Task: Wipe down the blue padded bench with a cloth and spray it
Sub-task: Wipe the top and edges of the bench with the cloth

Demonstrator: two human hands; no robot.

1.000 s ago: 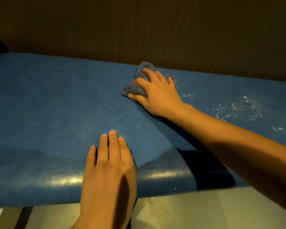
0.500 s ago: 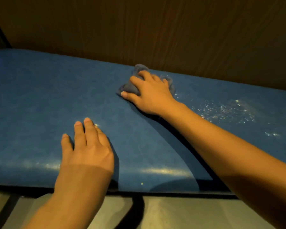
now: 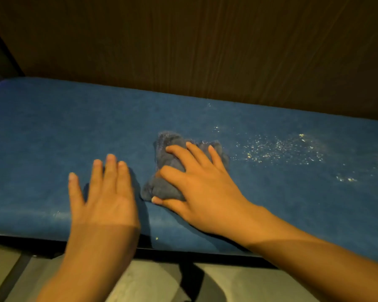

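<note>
Head view: cloth is pressed onto blue bench mid-frame under spread fingers of right hand; left hand is laid flat, nothing held.

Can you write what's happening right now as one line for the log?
step: wiping | right hand: presses cloth on bench | left hand: open, at bench's front edge | droplets: unwiped, right of cloth
</note>
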